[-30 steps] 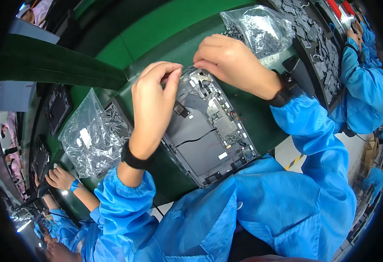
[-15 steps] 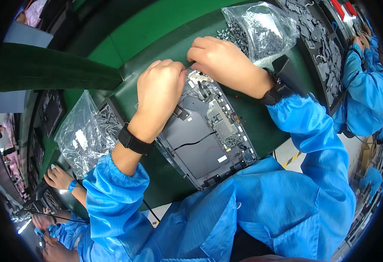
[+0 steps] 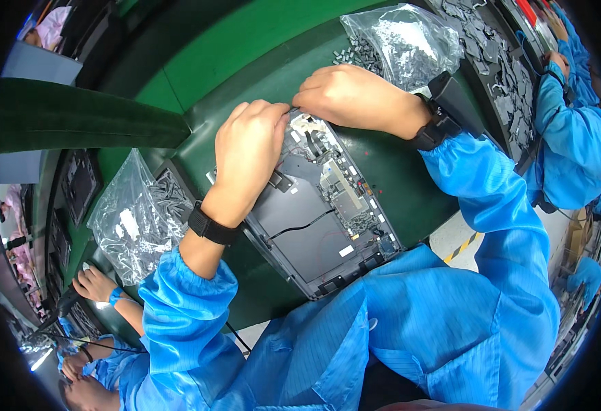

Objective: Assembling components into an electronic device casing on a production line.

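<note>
An opened electronic device chassis (image 3: 288,229), dark grey with a bare circuit board (image 3: 345,198) along its right side, lies on the green mat before me. A black cable (image 3: 304,225) crosses its inner panel. At its far end my left hand (image 3: 249,147) is closed, the fingers bent down and partly hidden. Close beside it, over the far edge, my right hand (image 3: 335,94) is also closed, with thumb and fingertips pinched together. The fingertips of the two hands nearly meet. What either pinch holds is hidden.
A clear bag of small black parts (image 3: 410,48) stands at the far right, beside a tray of dark pieces (image 3: 502,82). Another clear bag (image 3: 129,219) sits at the left, near a co-worker's hand (image 3: 95,283). A green-covered beam (image 3: 95,116) juts in at the upper left.
My right hand has shifted slightly left and nearer, closing the gap to my left hand. Both hands stay closed at the device's far end.
</note>
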`<state>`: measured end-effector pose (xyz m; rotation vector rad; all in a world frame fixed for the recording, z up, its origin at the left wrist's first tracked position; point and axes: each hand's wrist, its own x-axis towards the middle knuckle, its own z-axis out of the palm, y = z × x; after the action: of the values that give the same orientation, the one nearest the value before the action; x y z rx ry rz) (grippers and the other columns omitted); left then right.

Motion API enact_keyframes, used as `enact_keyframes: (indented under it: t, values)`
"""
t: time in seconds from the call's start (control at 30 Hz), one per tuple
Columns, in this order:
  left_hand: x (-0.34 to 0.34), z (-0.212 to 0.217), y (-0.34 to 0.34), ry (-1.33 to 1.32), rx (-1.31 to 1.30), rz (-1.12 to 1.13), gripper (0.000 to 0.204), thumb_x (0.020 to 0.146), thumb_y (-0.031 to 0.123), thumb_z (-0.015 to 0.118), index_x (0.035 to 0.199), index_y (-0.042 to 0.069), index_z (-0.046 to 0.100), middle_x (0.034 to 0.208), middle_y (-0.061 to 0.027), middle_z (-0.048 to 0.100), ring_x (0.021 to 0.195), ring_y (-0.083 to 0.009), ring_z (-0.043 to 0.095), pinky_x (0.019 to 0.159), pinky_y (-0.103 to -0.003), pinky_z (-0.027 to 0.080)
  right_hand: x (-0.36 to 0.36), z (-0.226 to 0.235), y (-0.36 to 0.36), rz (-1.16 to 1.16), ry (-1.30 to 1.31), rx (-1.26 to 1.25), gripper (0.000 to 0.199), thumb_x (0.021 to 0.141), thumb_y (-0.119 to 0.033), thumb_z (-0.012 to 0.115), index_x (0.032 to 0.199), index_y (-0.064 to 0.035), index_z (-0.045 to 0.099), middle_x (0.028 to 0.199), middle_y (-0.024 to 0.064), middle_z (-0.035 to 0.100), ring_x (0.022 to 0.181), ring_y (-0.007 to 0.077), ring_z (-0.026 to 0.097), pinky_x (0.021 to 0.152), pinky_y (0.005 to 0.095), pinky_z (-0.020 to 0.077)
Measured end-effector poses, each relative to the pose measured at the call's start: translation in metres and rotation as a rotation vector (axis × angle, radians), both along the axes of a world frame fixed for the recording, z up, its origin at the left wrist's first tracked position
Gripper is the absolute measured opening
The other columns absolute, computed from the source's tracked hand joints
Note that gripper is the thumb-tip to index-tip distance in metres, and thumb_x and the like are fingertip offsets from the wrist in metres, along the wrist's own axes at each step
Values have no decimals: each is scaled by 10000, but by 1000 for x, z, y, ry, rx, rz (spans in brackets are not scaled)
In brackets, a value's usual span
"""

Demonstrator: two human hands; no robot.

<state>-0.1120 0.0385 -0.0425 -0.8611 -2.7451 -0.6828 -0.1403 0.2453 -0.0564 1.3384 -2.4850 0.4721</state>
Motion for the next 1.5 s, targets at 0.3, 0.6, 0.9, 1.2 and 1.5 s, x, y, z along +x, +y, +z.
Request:
enact_keyframes:
  t: [0.3, 0.6, 0.9, 1.2, 1.5]
  values:
    - [-3, 0, -2, 15, -9, -28, 67, 806, 119, 661, 840, 76, 700, 784, -56, 633, 776, -265, 607, 684, -384, 509, 3, 8, -7, 40, 91, 67, 68, 715, -110, 616, 732, -59, 574, 740, 59, 557, 753, 234, 602, 663, 352, 518]
    - [-5, 0, 1, 68, -143, -36, 68, 771, 99, 671, 782, 33, 664, 772, -99, 642, 768, -302, 629, 684, -409, 507, 17, 12, -12, -50, 178, -16, 95, 713, -137, 614, 770, -62, 599, 765, 44, 562, 762, 213, 584, 657, 337, 495]
    - [-4, 2, -1, -1, -20, -40, 97, 795, 113, 675, 824, 28, 713, 785, -112, 673, 776, -308, 643, 690, -391, 511, 83, 19, -10, 139, 291, 187, 258, 731, -177, 624, 948, -59, 699, 1016, 26, 647, 643, 112, 535, 593, 268, 436]
    - [-4, 4, -2, -14, -17, -23, 111, 816, 110, 665, 855, 22, 719, 812, -125, 683, 790, -317, 647, 709, -399, 513, 80, 18, 1, 169, 397, 59, 283, 704, -145, 636, 952, -29, 704, 1044, 76, 684, 527, 93, 536, 480, 253, 411]
    - [-6, 5, -8, -89, 3, -64, 147, 825, 93, 654, 927, 6, 715, 884, -150, 696, 854, -335, 653, 781, -401, 515, 74, 2, -4, -210, 328, 69, 324, 714, -152, 615, 1005, -26, 682, 1055, 103, 685, 510, 112, 565, 499, 268, 439]
